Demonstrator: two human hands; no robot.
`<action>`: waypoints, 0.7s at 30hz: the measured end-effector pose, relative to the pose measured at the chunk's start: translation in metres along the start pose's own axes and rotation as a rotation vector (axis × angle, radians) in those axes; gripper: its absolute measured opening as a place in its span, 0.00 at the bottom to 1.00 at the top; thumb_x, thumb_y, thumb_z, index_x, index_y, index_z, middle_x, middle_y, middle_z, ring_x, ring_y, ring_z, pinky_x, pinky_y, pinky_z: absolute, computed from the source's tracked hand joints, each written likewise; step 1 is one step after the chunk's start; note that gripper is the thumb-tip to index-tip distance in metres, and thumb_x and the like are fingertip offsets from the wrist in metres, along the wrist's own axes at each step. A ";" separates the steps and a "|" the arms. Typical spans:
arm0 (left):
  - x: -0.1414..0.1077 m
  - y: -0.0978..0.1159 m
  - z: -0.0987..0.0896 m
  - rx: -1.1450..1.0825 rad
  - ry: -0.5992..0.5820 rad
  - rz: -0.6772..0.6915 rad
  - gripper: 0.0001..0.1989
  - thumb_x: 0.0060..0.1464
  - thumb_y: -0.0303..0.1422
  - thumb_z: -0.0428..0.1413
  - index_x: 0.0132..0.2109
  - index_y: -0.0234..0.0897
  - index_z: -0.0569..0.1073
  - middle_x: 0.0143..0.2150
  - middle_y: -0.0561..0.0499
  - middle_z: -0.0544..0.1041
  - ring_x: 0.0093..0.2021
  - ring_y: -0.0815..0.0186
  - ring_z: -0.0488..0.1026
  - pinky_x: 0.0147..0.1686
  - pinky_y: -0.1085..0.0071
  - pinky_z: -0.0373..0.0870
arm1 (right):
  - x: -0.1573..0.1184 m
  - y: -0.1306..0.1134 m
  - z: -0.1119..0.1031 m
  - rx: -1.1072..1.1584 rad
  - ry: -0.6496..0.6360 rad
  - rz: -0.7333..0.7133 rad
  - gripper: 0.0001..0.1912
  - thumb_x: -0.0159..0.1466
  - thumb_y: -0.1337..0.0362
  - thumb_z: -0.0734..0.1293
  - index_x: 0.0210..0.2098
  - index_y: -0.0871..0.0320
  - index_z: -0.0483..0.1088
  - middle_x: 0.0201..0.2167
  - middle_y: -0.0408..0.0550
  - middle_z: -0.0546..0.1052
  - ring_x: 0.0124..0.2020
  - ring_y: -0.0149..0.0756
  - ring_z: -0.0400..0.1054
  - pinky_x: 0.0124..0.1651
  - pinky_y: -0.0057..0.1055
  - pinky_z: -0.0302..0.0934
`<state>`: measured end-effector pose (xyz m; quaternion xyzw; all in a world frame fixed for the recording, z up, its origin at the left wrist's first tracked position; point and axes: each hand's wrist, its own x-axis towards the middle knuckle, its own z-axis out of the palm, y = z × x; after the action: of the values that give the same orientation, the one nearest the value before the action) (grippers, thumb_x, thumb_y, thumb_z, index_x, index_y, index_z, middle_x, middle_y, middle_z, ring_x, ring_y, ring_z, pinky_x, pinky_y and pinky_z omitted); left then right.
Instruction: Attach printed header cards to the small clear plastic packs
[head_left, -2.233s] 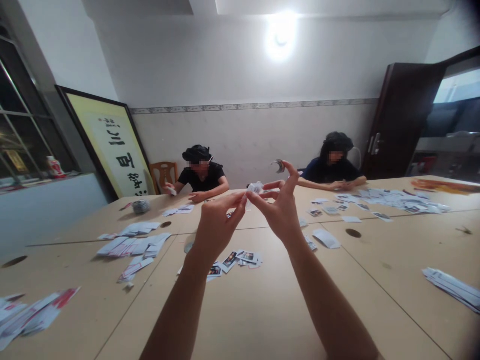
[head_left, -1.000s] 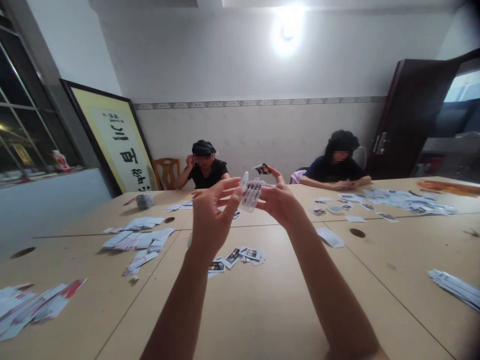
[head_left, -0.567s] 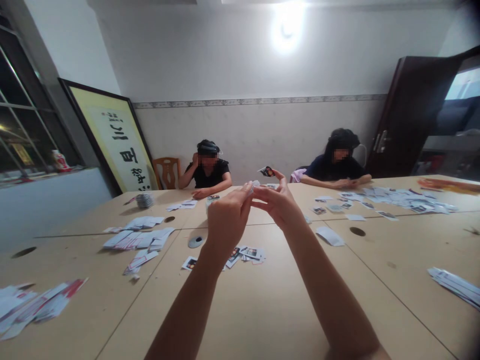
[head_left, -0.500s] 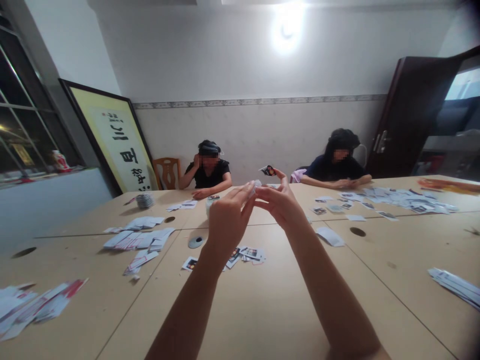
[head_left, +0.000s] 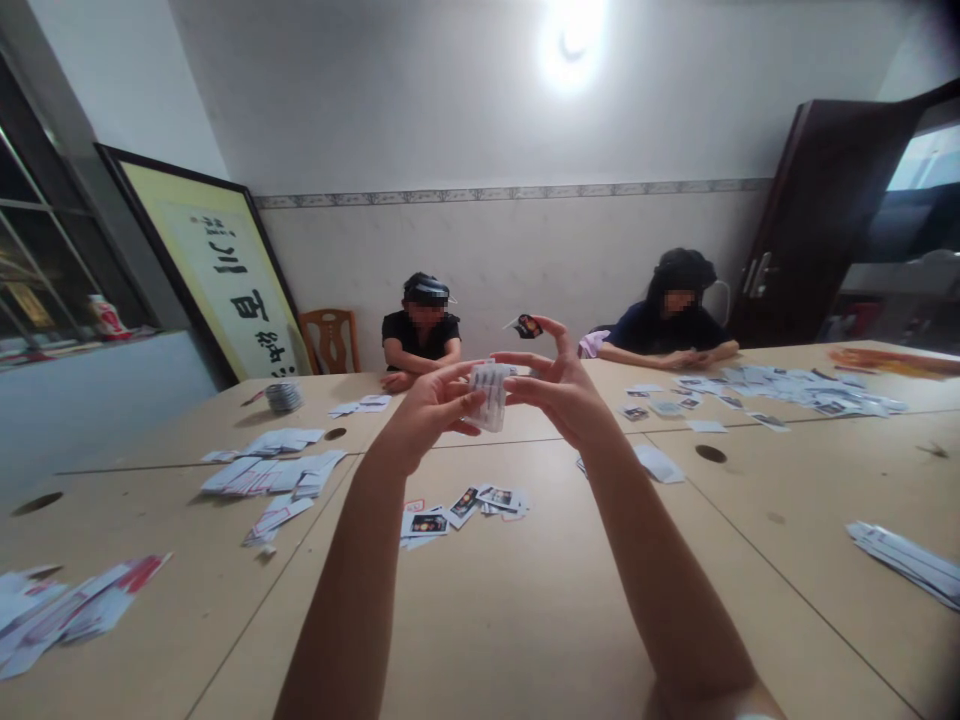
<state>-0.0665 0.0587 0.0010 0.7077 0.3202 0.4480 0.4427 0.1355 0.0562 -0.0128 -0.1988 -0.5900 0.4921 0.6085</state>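
My left hand (head_left: 431,408) grips a small clear plastic case (head_left: 489,397) between thumb and fingers, raised above the table. Faint rows of marks show on the case's face. My right hand (head_left: 564,395) pinches the case's right edge with its thumb and lower fingers. Its index finger is raised apart, and a small dark picture sticker (head_left: 529,326) with a pale edge hangs at that fingertip, seemingly stuck to it. Below my hands, a loose group of small picture cards (head_left: 465,505) lies on the table.
Paper piles (head_left: 274,472) lie on the left, with more papers (head_left: 82,610) nearer me. A stacked roll (head_left: 283,397) stands behind them. Scattered cards (head_left: 795,388) cover the far right; a strip bundle (head_left: 904,562) lies at right. Two people sit opposite. The tabletop (head_left: 510,620) has cable holes (head_left: 710,454).
My left hand has turned and moved slightly left, bringing the case's face into view. The sticker on my right index finger is higher. The person opposite on the left has lowered a hand from the head.
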 end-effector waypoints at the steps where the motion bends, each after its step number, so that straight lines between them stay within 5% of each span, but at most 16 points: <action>1: 0.002 -0.002 -0.001 0.012 0.061 0.006 0.32 0.48 0.43 0.70 0.58 0.38 0.74 0.42 0.42 0.82 0.36 0.62 0.80 0.26 0.75 0.76 | 0.001 0.000 -0.002 -0.060 0.045 -0.031 0.49 0.48 0.61 0.82 0.62 0.41 0.57 0.49 0.46 0.79 0.38 0.38 0.78 0.44 0.40 0.75; 5: 0.009 -0.011 -0.008 0.107 0.320 0.058 0.33 0.45 0.42 0.70 0.55 0.37 0.70 0.35 0.51 0.79 0.29 0.66 0.77 0.22 0.77 0.75 | 0.003 -0.003 -0.009 -0.206 0.195 -0.163 0.24 0.53 0.60 0.78 0.48 0.49 0.72 0.53 0.46 0.75 0.36 0.34 0.77 0.39 0.34 0.74; 10: 0.010 -0.011 -0.004 0.141 0.345 0.095 0.27 0.46 0.43 0.68 0.49 0.39 0.67 0.37 0.51 0.78 0.28 0.65 0.79 0.19 0.76 0.75 | 0.004 -0.004 -0.002 -0.217 0.226 -0.206 0.06 0.56 0.63 0.72 0.35 0.54 0.75 0.36 0.43 0.80 0.37 0.34 0.76 0.36 0.31 0.72; 16: 0.006 -0.004 0.022 0.047 0.283 0.194 0.26 0.50 0.41 0.67 0.50 0.41 0.64 0.43 0.50 0.79 0.33 0.63 0.81 0.20 0.75 0.79 | 0.002 0.000 0.004 -0.291 0.229 -0.315 0.06 0.56 0.70 0.65 0.29 0.55 0.73 0.25 0.40 0.76 0.25 0.29 0.70 0.29 0.29 0.66; 21: 0.005 -0.003 0.036 0.060 0.344 0.278 0.26 0.50 0.41 0.67 0.49 0.42 0.62 0.39 0.51 0.79 0.27 0.67 0.79 0.15 0.80 0.73 | -0.007 -0.008 0.009 -0.348 0.209 -0.278 0.06 0.56 0.63 0.74 0.30 0.55 0.73 0.23 0.40 0.75 0.23 0.30 0.69 0.27 0.32 0.68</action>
<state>-0.0315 0.0524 -0.0078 0.6712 0.3034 0.6089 0.2943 0.1315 0.0437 -0.0077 -0.2674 -0.6214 0.2716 0.6846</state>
